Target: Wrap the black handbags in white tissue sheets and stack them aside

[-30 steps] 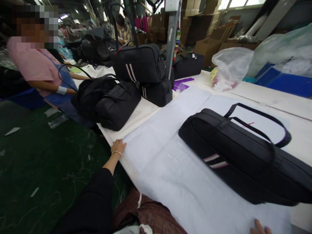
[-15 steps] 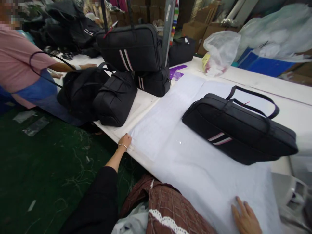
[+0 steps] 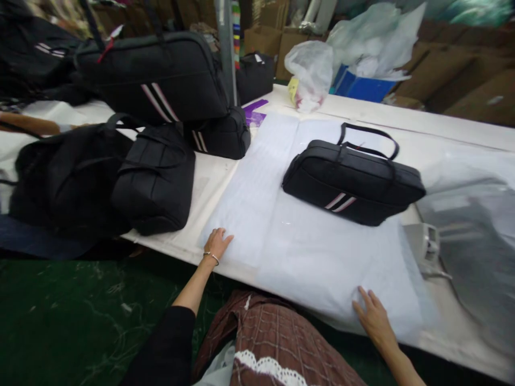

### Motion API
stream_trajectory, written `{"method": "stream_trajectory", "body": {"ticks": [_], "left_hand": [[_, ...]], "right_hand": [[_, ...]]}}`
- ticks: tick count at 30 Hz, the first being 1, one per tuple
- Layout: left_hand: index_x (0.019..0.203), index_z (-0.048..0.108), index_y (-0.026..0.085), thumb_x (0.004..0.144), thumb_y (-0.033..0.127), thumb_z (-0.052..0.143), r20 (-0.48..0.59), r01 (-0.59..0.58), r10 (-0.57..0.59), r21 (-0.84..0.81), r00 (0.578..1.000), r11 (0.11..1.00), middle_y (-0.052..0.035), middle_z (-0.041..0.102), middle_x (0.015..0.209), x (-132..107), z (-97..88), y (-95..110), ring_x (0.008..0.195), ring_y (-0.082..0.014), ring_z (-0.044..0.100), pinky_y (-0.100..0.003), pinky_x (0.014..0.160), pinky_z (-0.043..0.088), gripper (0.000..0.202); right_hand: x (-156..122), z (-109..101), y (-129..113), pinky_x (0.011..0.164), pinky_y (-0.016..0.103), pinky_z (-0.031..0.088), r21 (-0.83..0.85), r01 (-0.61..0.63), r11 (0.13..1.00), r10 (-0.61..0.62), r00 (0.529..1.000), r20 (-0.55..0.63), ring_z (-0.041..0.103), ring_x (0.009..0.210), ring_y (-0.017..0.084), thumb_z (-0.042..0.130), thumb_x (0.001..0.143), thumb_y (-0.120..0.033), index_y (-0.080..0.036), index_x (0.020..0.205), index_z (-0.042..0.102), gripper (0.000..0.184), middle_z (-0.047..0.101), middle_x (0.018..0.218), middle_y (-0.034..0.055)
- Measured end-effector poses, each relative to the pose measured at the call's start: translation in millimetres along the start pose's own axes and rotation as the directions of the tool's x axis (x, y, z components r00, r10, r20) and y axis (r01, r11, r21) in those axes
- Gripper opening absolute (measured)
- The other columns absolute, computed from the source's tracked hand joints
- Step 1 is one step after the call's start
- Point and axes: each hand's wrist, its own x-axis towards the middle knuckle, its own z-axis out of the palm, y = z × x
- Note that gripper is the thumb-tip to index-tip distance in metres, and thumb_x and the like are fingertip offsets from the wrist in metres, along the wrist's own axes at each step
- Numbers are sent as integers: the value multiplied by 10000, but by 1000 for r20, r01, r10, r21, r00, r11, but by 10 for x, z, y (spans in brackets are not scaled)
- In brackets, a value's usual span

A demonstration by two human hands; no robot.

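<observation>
A black bag (image 3: 354, 179) with pink and white stripes and looped handles lies on a large white sheet (image 3: 317, 252) spread over the white table (image 3: 442, 123). My left hand (image 3: 218, 244) rests flat on the sheet's near left corner, fingers stretched out, a thin bracelet on the wrist. My right hand (image 3: 372, 316) lies flat on the sheet's near right edge, fingers spread. Neither hand holds anything, and both are well short of the bag.
Several black bags (image 3: 153, 177) are piled at the table's left, one striped bag (image 3: 156, 78) on top. A grey pole (image 3: 226, 51) stands behind them. A clear plastic bag (image 3: 311, 72), a blue bin (image 3: 364, 88) and cardboard boxes are at the back. A small white device (image 3: 424, 244) and clear plastic lie at right.
My view has swung right and down, so the person in pink has left the picture. My right hand has come fully into view on the sheet's near edge. My left hand stays at the corner.
</observation>
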Motion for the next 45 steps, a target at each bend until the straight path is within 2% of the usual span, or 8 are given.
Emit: {"method": "stream_trajectory", "body": {"ticks": [8,15,22,27,30,33,37,45], "left_hand": [[639,445,239,842,449,471,195,-148,132,70,972,987,-29,632,675,235,55,144,696,-226,634,-286,606,421,293],[564,392,256,754,550,419,159,-181,181,-15,971,983,10,502,516,342,117,-1,598,-224,549,-305,586,373,351],[553,450,240,686,564,486,78,5,11,-199,997,980,36,449,483,154,154,-18,581,-191,483,-293,591,364,352],[597,485,237,682,500,525,20,150,-150,-226,989,962,19,485,525,-164,182,-59,616,-214,535,-313,627,421,279],[707,524,225,688,436,519,-83,198,-219,-207,972,958,-51,609,713,-269,88,-5,771,-272,608,-374,751,475,212],[783,538,213,704,397,513,-290,96,-178,-276,940,956,-99,646,892,-214,-85,275,958,-300,612,-441,928,463,201],[910,597,168,748,350,513,-376,-125,-76,-482,923,867,-117,655,1041,132,-272,998,1097,-279,580,-462,1059,397,258],[1261,583,193,908,476,445,-262,-238,76,-671,962,702,-117,572,1369,1129,-329,2626,1245,-239,536,-382,961,495,473]], "right_hand": [[139,-231,-537,1145,419,264,47,-449,892,406,842,355,304,1407,325,481,875,-256,-93,1472,379,627,382,1502,178],[84,-202,-489,1165,405,228,113,-517,849,435,803,406,222,1453,281,576,825,-296,-206,1507,335,730,252,1580,127],[14,-275,-420,1145,524,257,121,-454,883,341,796,500,79,1482,331,625,800,-349,-234,1541,238,844,97,1620,119],[16,-350,32,1168,476,265,385,-348,855,120,854,505,239,1444,337,739,666,-336,-159,1421,478,818,286,1559,171],[239,-499,450,1092,497,397,610,-505,610,155,831,534,496,1278,325,695,727,-410,-174,1216,649,545,566,1350,157],[675,-727,829,917,468,545,735,-638,229,346,759,552,611,1111,304,673,787,-435,-184,1122,675,419,646,1219,135],[1440,-980,1132,882,416,569,847,-512,-147,460,722,516,651,1034,238,625,880,-380,-215,1177,610,340,598,1282,125],[2707,-960,1347,1057,513,432,838,-446,-316,497,675,546,523,1258,269,414,968,-519,-254,1207,540,378,474,1420,123]]}}
